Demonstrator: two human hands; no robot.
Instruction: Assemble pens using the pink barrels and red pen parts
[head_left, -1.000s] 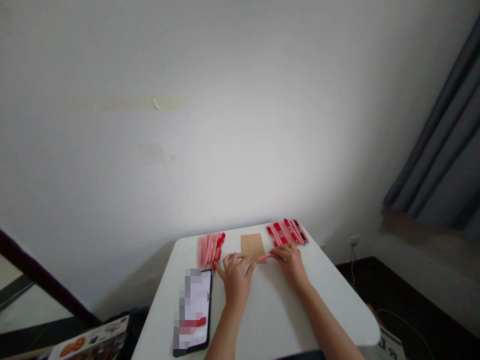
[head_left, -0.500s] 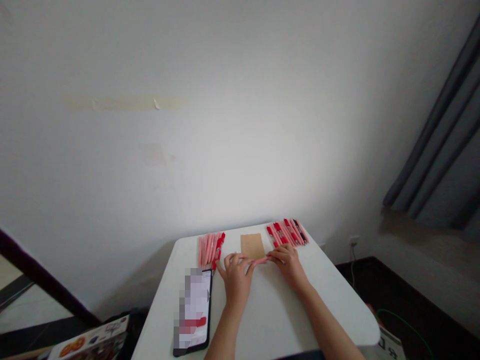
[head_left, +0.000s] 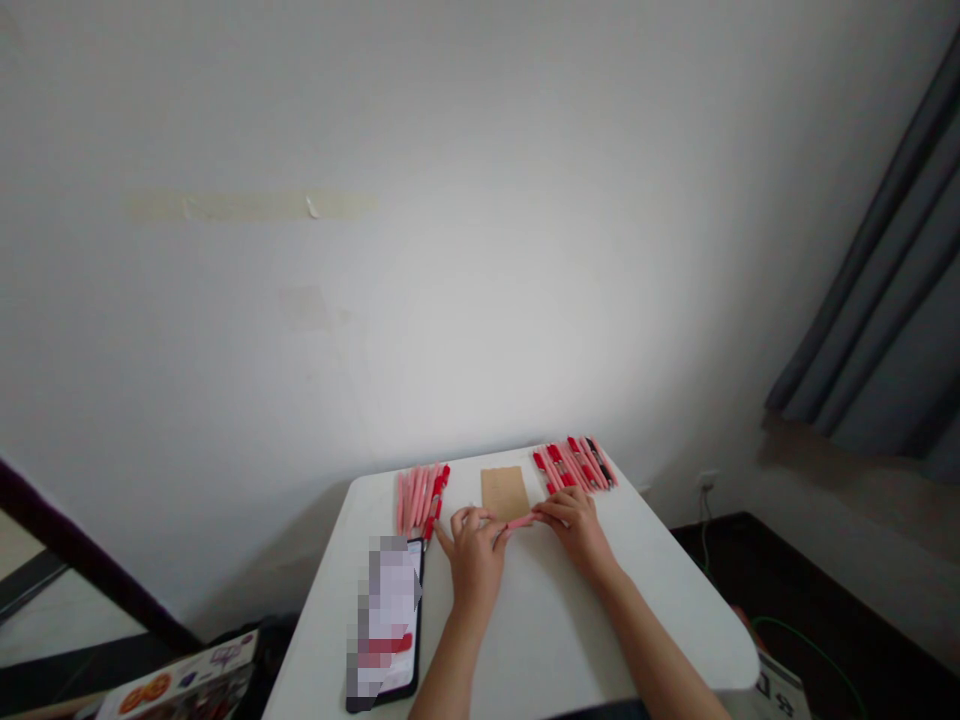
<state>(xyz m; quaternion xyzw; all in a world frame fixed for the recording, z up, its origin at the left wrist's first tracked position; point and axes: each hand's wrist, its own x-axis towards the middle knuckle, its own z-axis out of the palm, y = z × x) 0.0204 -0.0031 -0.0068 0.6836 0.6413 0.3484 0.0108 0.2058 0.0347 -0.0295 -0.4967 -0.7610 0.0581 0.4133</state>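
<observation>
Between my two hands lies a pink pen (head_left: 520, 522), held near the front edge of a brown paper card (head_left: 505, 493). My left hand (head_left: 475, 555) pinches its left end, with the other fingers bent over the card's near corner. At the opposite end, my right hand (head_left: 576, 525) closes thumb and fingertips on it. A row of pink and red pens (head_left: 420, 497) lies to the left of my left hand. Beyond my right hand is a second row of pink, red and black pens (head_left: 576, 464). The fingers partly hide the held pen's ends.
A phone (head_left: 390, 620) with a lit, blurred screen lies at the left of the white table (head_left: 555, 630). The wall (head_left: 480, 300) rises behind the table's far edge. Boxes (head_left: 187, 680) stand low at the left, and a grey curtain (head_left: 885, 350) hangs at the right.
Almost nothing differs. Both hands keep their grip on the pink pen, with only a slight shift of the left fingers.
</observation>
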